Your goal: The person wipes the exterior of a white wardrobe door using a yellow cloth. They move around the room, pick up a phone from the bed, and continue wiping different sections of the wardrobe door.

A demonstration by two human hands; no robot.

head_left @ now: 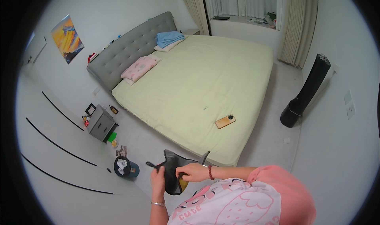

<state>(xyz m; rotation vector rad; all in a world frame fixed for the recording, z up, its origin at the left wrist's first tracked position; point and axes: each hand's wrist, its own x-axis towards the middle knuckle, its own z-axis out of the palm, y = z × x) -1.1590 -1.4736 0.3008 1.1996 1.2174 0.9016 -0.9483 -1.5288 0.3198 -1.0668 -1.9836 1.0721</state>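
Observation:
Both hands hold a floppy black bag-like item (pixel 171 161) in front of my body, by the near corner of the bed. My left hand (pixel 158 179) wears a silver bracelet and is closed on its left edge. My right hand (pixel 194 172), with a dark red bead bracelet, has its fingers bent and pressed on the right part of the same item. Between the right fingers and the lower edge, a patch of yellow (pixel 183 184) shows; I cannot make out what it is. A grey pointed flap sticks out beyond my right hand, toward the bed.
A large bed (pixel 206 78) with a pale green sheet fills the middle; a phone (pixel 225 121) lies on it. On the left are a grey nightstand (pixel 102 124) and a lined trash bin (pixel 133 170). A black tower fan (pixel 304 92) stands at right.

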